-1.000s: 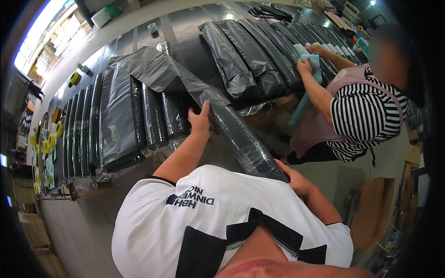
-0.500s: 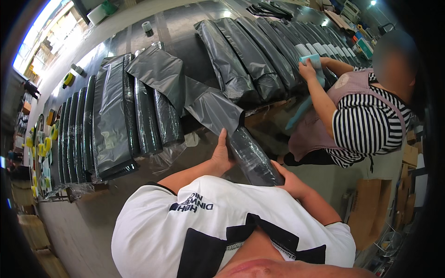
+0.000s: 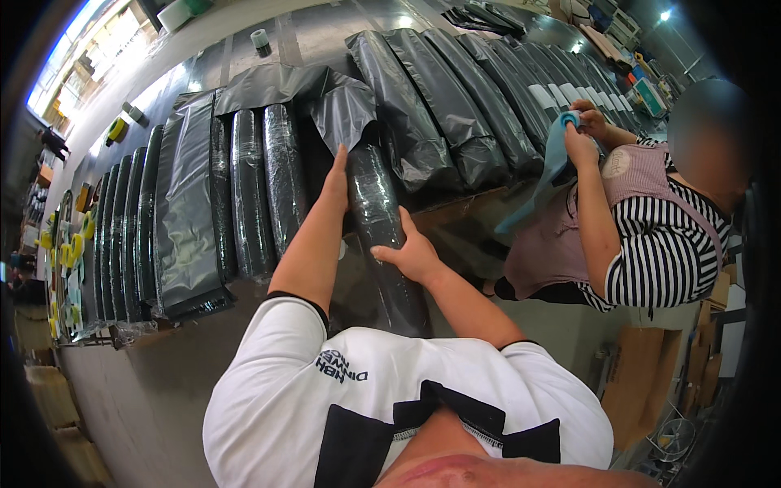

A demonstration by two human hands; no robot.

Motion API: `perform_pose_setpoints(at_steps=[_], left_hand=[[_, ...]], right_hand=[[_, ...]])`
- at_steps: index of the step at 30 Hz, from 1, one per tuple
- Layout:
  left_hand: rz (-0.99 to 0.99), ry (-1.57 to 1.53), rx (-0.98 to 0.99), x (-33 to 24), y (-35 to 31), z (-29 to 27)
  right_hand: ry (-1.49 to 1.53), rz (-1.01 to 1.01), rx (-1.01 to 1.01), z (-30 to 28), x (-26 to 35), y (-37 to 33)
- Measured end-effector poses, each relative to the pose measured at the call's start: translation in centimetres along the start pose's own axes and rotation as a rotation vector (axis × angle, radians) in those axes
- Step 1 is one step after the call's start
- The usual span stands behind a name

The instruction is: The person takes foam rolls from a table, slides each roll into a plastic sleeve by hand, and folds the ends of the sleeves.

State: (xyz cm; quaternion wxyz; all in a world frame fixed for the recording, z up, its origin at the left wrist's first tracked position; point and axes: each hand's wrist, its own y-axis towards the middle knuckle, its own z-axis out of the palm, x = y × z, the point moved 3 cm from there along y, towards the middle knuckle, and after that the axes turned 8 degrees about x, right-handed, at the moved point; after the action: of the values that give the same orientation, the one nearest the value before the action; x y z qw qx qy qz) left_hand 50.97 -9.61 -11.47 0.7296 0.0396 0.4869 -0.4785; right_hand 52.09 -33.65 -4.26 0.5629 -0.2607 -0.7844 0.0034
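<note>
Dark letters (image 3: 338,368) are showing on the front of the white shirt (image 3: 464,358), and they are standing upside down. A round pale badge (image 3: 617,165) is sitting on the co-worker's apron (image 3: 545,256) at the right, but its marks are looking too small to read. Faint marks are showing on a brown cardboard box (image 3: 643,378) on the near right.

The dark roll (image 3: 373,191) is hiding its far end inside a gray plastic bag (image 3: 343,110). Its near end is pointing at the shirt and looking dim. The roll is leaning a little, far end to the left, in front of the table (image 3: 317,42). Clear wrap is shining on it in white streaks and wrinkles.

The left hand (image 3: 333,185) is touching the roll's left side, with one digit reaching the bag's edge. Its other fingers are hiding, so I cannot tell how tightly it is closing. The right hand (image 3: 415,254) is curving round the roll and holding it, its thumb lying across the top; some fingers are hiding.

More shiny rolls (image 3: 285,175) are lying on the left. The co-worker is holding a light blue strip (image 3: 556,154).
</note>
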Motion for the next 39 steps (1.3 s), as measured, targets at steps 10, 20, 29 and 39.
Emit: perform_pose_setpoints(at_steps=[10, 20, 29, 39], left_hand=[[-0.083, 0.082, -0.184, -8.1, 4.9, 0.2], [-0.27, -0.01, -0.067, -3.2, -1.0, 1.1], [-0.198, 0.08, -0.04, -0.4, -9.2, 3.0], [-0.204, 0.115, 0.006, 2.4, -12.9, 3.4]], right_hand=[[-0.036, -0.022, 0.026, -0.7, 2.2, -0.8], [0.054, 0.051, 0.095, -0.8, 0.7, 0.5], [-0.068, 0.069, 0.036, -1.9, 4.5, 0.9], [0.027, -0.077, 0.116, -1.0, 2.6, -0.1]])
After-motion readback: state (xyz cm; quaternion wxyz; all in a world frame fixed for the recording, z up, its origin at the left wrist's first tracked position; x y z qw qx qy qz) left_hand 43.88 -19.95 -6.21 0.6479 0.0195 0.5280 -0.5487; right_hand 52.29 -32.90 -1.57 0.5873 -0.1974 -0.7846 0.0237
